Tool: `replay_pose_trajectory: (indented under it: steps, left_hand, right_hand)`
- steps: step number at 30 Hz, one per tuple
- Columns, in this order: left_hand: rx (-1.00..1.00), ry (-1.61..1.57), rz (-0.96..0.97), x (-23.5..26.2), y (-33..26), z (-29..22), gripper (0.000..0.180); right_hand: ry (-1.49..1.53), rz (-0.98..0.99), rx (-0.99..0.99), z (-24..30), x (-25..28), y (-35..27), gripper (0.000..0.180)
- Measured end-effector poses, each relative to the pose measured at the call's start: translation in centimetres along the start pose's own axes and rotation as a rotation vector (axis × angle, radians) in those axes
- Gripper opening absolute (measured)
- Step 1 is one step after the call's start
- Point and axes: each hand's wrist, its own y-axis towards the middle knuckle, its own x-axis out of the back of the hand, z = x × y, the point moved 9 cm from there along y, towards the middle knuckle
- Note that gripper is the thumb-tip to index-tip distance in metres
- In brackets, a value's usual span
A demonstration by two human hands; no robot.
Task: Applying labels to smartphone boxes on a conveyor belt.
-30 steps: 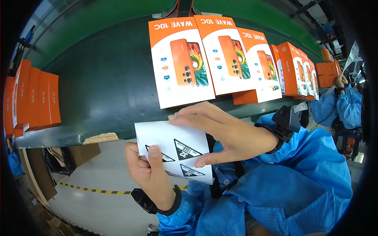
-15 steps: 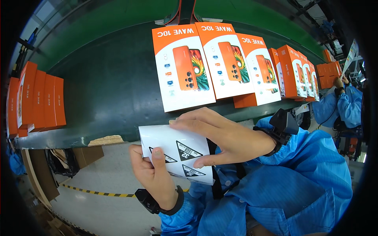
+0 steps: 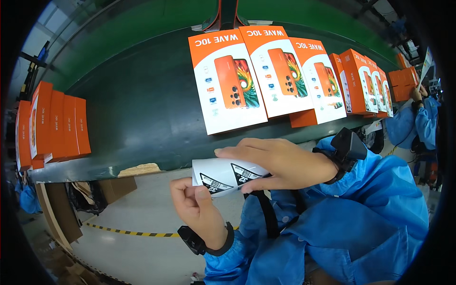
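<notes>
Both hands holding white label sheet, now curled lower; left hand pinching, right hand clasping.

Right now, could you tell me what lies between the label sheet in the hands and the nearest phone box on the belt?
In the head view, only bare dark green belt lies between the label sheet and the nearest phone box.

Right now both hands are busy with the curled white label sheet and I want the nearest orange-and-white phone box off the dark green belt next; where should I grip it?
Grip the orange-and-white phone box by its long side edges near the lower end, reaching up from the belt's front edge: it lies flat, its lower end overhangs, and a neighbouring box overlaps its right side.
</notes>
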Motion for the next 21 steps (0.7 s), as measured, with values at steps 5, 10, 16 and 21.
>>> replay_pose_trajectory:
  steps: [5,10,16,21]
  left_hand:
    - [-0.005,0.055,-0.055,0.4,-0.6,-0.3,0.018]
    - [-0.086,0.137,-0.037,0.7,-0.6,-1.1,0.021]
    - [-0.357,0.201,-0.035,-0.4,-0.2,-2.1,0.035]
    - [-0.09,0.048,0.143,-1.8,-0.1,-0.3,0.041]
  right_hand:
    - [-0.018,0.0,0.016,0.2,0.4,-0.1,0.054]
    - [0.168,-0.062,0.03,0.4,0.6,-0.2,0.046]
    - [0.136,-0.035,0.013,0.0,0.5,-0.4,0.034]
    - [0.202,-0.022,0.049,0.1,0.4,-0.5,0.029]
